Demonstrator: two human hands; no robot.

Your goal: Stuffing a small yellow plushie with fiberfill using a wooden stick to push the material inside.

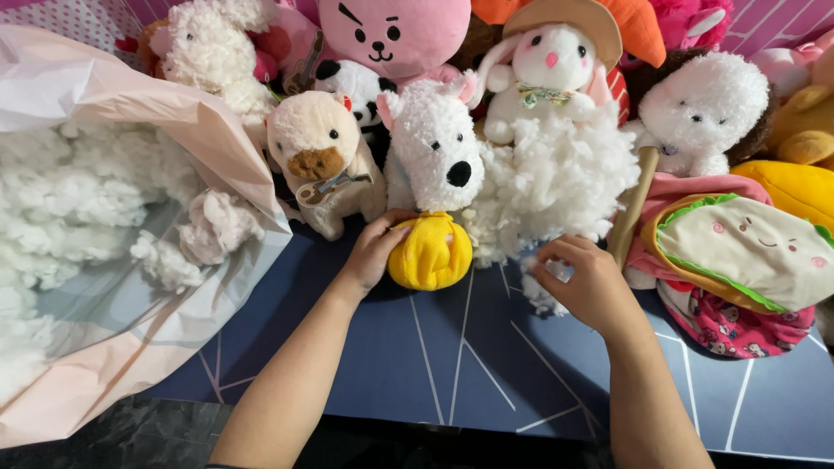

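Here the stuffing step looks under way: the left hand point(375, 252) curls its fingers against the yellow body of the white dog plush point(432, 191), steadying it upright. Right of that plush, the right hand point(584, 282) pinches a tuft from the white stuffing pile point(556, 187). Next, likely, feeding the tuft into the limp, half-filled yellow body needs its opening found.

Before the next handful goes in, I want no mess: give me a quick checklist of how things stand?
1. Left hand steadying the yellow plush body of the white dog toy: ok.
2. Right hand pinching a tuft from the loose white stuffing pile: ok.
3. Yellow body's opening facing up: cannot tell.
4. Wooden stick within reach: ok.
5. Big pink plastic stuffing bag open: ok.
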